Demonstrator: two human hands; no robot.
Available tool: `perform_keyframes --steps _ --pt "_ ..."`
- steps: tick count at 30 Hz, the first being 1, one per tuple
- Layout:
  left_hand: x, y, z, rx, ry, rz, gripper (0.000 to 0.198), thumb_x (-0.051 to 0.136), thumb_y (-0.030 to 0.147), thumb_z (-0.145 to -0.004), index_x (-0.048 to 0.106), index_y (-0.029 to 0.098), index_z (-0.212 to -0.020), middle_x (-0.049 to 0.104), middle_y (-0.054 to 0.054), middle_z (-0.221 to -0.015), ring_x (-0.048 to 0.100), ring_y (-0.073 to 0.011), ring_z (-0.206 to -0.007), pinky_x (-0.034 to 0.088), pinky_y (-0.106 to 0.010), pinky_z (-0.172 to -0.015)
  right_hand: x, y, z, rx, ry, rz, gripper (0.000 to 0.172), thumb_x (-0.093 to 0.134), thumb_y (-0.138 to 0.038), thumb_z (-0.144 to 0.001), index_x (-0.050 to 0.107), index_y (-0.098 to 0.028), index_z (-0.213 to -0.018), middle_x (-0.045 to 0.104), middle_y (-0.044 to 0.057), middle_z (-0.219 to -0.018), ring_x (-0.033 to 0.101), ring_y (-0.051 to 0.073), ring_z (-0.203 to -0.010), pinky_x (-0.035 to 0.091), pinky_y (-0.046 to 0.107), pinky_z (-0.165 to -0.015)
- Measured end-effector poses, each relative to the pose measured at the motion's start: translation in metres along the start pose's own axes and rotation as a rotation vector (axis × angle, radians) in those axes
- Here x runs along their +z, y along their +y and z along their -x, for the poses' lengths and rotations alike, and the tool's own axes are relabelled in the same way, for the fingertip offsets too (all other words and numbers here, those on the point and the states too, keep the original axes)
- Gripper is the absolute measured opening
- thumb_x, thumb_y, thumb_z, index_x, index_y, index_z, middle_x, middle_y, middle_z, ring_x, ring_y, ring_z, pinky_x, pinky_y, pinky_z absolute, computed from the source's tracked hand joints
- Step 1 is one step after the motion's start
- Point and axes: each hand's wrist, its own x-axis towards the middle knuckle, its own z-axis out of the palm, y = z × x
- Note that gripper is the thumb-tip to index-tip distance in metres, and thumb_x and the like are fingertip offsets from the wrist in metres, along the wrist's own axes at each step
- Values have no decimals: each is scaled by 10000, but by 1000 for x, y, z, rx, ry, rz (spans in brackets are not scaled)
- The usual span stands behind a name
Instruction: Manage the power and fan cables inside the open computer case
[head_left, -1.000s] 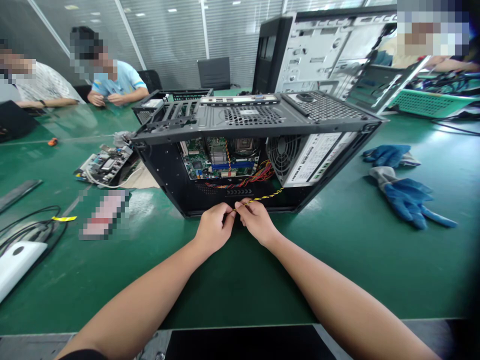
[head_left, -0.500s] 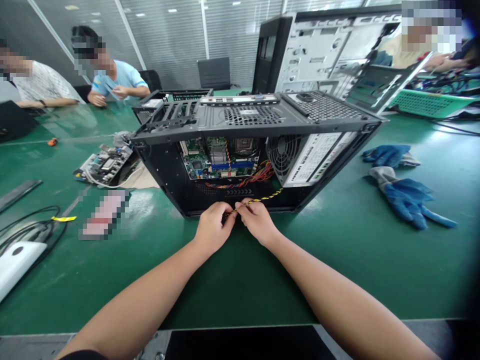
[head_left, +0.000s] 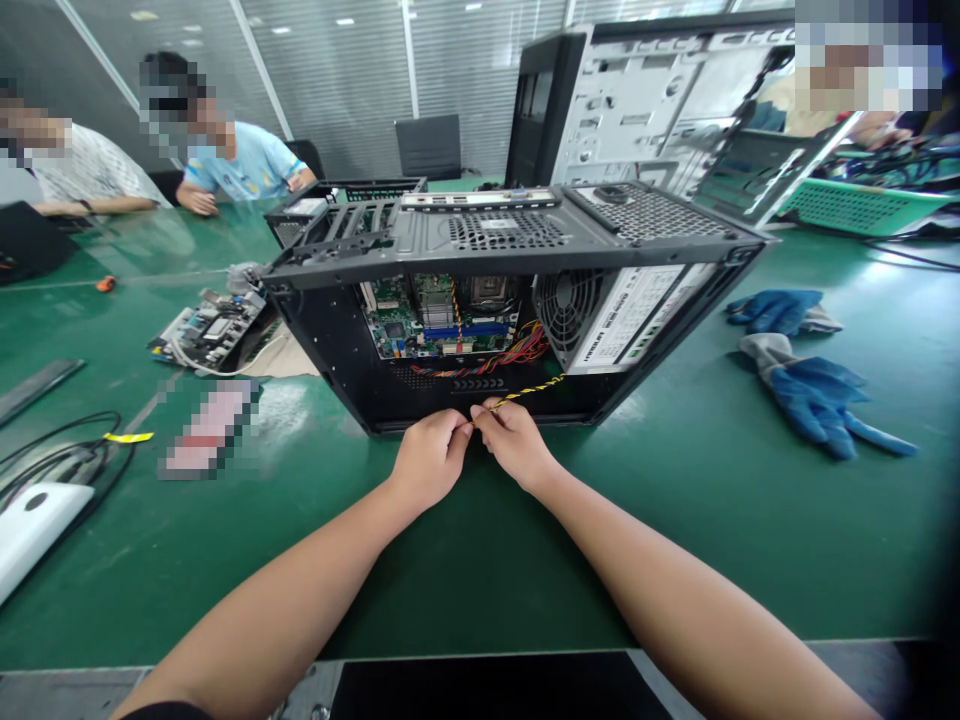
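A yellow-and-black twisted cable (head_left: 531, 391) runs from the power supply (head_left: 626, 318) down to my hands. My left hand (head_left: 427, 455) pinches its end between thumb and forefinger. Close beside it, my right hand (head_left: 516, 443) grips the same cable a little further along; the tip is hidden by the fingers. Both hands are in front of the lower edge of an open black computer case (head_left: 480, 262). Inside the case, a green motherboard (head_left: 394, 335) shows, with an orange-and-black twisted wire (head_left: 456, 305) hanging over it and a bundle of coloured wires (head_left: 517, 352) below.
Blue work gloves (head_left: 814, 395) lie to the right. At the left are a pixelated pink object (head_left: 210, 425), a loose circuit board (head_left: 214, 330) and black cables (head_left: 90, 440). Another case (head_left: 622, 100) and a green basket (head_left: 862, 205) stand behind; several people sit around the table.
My left hand has shifted slightly and its fingers have curled in more on the cable. The right hand stays nearly in place. A person across the table has moved an arm.
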Motion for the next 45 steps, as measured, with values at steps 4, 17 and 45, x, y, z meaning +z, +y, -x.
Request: perform_keyframes --steps 4,17,45 --pt "2 -1 2 -2 28 6 146 520 185 -912 561 189 -772 600 0 -704 542 -133 -635 383 -264 -612 0 1 -1 -10 -9 34 354 536 -428 -876 433 -229 -601 423 -47 -498 409 120 -471 315 270 -485" --pt "0 4 2 5 67 2 146 524 173 -886 503 197 -743 553 8 -690 520 -141 -645 389 -282 -620 1 3 -1 -20 32 5 414 500 -453 -913 478 -214 -576 463 -22 -554 455 124 -495 358 282 -517" --pt "0 1 2 27 29 -141 135 540 157 -916 612 192 -807 657 -24 -751 597 -177 -718 449 -308 -686 -1 -6 1 -60 28 134 381 513 -404 -892 436 -230 -562 448 -25 -518 446 142 -523 331 293 -541"
